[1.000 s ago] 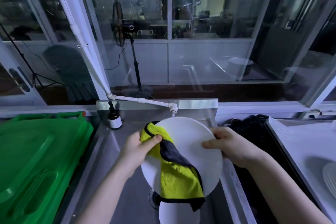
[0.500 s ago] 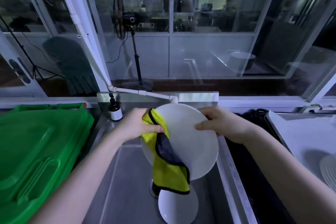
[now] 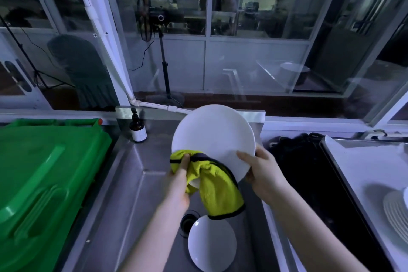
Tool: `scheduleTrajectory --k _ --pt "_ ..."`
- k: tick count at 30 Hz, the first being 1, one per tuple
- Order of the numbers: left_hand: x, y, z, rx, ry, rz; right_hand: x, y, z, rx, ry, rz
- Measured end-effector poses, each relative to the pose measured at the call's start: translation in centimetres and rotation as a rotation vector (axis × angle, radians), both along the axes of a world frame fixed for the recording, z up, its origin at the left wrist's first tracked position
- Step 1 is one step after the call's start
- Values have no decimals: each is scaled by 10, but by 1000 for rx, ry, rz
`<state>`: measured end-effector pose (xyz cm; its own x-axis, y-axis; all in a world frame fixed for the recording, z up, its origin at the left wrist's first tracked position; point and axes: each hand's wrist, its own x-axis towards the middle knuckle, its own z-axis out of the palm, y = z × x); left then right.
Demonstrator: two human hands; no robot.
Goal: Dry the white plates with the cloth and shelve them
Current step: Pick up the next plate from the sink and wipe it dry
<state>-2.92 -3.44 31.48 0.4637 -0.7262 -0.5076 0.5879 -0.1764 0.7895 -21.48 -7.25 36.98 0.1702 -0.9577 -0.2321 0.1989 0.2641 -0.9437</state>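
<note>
Stainless steel sink [image 3: 136, 183] below glass partition [image 3: 254, 62] | round glossy white plate [image 3: 212, 137] was held tilted above basin | right hand [image 3: 262, 170] fingers clamped on its lower-right rim | left hand [image 3: 178, 183] fingers bunched fluffy yellow cloth [image 3: 220, 192] against lower edge, lower than half a second before | second plate [image 3: 212, 247] lay flat by drain [image 3: 187, 223]

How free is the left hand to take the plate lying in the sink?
Probably not yet: the left hand grips the cloth on the held plate, and the cloth hangs over the sink plate.
</note>
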Motion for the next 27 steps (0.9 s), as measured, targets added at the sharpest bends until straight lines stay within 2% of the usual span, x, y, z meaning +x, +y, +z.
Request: scheduleTrajectory --k 2,6,9,12,14,17,19,21,23,25,27 --pt "4 -1 -1 -6 -14 -15 -1 7 -15 35 -39 34" --pt "28 0 11 -100 -230 -94 -22 -8 -2 -34 104 154" --pt "40 -1 32 -213 -576 -258 -26 -25 28 -294 302 172" --pt "40 -8 55 -291 -962 -515 -8 -32 48 -604 630 339" --pt "34 -11 63 -339 -1049 -599 7 -27 46 -787 843 434" --pt "35 -9 62 -320 -989 -584 10 -22 40 -877 879 380" --pt "34 -5 54 -319 -809 -475 4 -23 35 -764 799 290" --pt "29 0 45 -323 -564 -287 0 -21 28 -612 640 118" --pt "25 3 38 -288 -407 -161 1 -15 17 -495 494 -8" --pt "28 4 38 -239 -426 -181 0 -8 8 -448 465 -33" --pt "37 2 44 -245 -624 -318 -3 -6 6 -484 529 38"
